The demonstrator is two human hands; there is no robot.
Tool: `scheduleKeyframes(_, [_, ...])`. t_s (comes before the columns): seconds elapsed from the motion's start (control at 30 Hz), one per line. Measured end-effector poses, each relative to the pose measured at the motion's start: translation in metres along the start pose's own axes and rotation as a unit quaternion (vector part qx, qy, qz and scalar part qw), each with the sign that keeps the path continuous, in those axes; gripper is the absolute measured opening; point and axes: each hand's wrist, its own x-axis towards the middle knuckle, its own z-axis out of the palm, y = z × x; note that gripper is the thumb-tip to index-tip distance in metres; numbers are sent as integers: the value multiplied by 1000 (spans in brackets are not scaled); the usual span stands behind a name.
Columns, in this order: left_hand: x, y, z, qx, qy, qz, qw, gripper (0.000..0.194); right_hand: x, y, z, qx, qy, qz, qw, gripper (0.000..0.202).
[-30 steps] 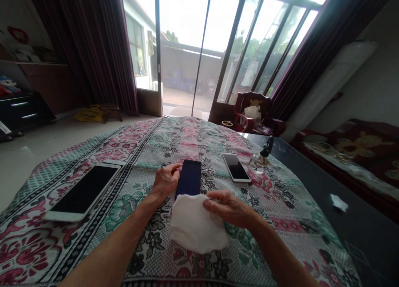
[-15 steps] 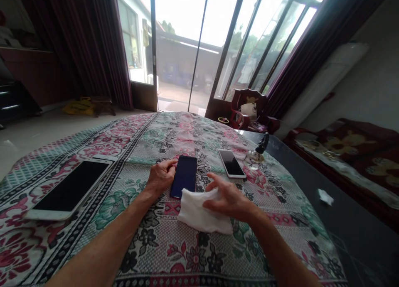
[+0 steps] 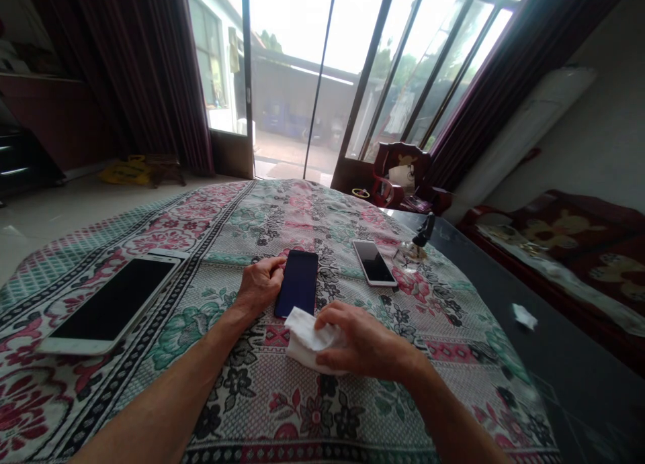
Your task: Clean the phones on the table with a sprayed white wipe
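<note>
On the fabric-covered worktop point(image 3: 322, 215): 1 dark phone point(image 3: 298, 286), ctr, screen up; your L hand point(image 3: 259, 286), fingers curled, holds its L edge, prob. to steady it. Your R hand point(image 3: 360, 340), half-closed, pinches white cloth point(image 3: 304, 331) at phone's near end, bunched prob. for firmer grip.

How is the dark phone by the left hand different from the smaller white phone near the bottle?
The dark-framed rectangular phone has the left hand at its edge; the small white-framed rectangular phone has no hand on it. In view, the dark phone's top leans slightly right, the white phone's leans left. Both lie on the patterned cloth, dark screens up.
</note>
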Motion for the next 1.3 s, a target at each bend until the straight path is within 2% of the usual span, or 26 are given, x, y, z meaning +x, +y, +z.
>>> scheduleKeyframes(0.1, [0,0,0,5,0,4,1000,29,4,5,3,7,1,7,1000,25])
scheduleKeyframes(0.2, [1,0,0,10,3,5,1000,29,2,3,1,11,-12,-22,1000,23])
scheduleKeyframes(0.37, [0,-1,2,10,2,3,1000,29,-6,-21,5,-109,30,-35,993,34])
scheduleKeyframes(0.53, [-3,0,2,16,-2,34,999,31,-2,-37,24,-148,20,-13,989,27])
scheduleKeyframes(0.63, [-3,-2,2,2,-13,57,998,31,4,-28,27,-141,40,-21,989,37])
scheduleKeyframes(0.73, [-2,-3,3,-20,-24,50,998,31,16,-7,18,-119,101,-44,987,41])
scheduleKeyframes(0.83, [-1,-3,4,1,9,61,998,31,39,18,2,-121,201,-36,971,42])
scheduleKeyframes(0.9, [-1,-3,4,40,37,87,995,31,58,31,-4,-121,245,-27,961,40])
scheduleKeyframes(0.97, [0,-4,6,79,38,106,991,30,78,39,-6,-121,257,-23,959,36])
scheduleKeyframes(1.1, [0,-9,8,112,-1,121,986,27,106,43,2,-149,256,2,955,32])
scheduleKeyframes(1.3, [-1,-12,9,120,-31,135,983,28,115,35,11,-239,212,-1,947,32])
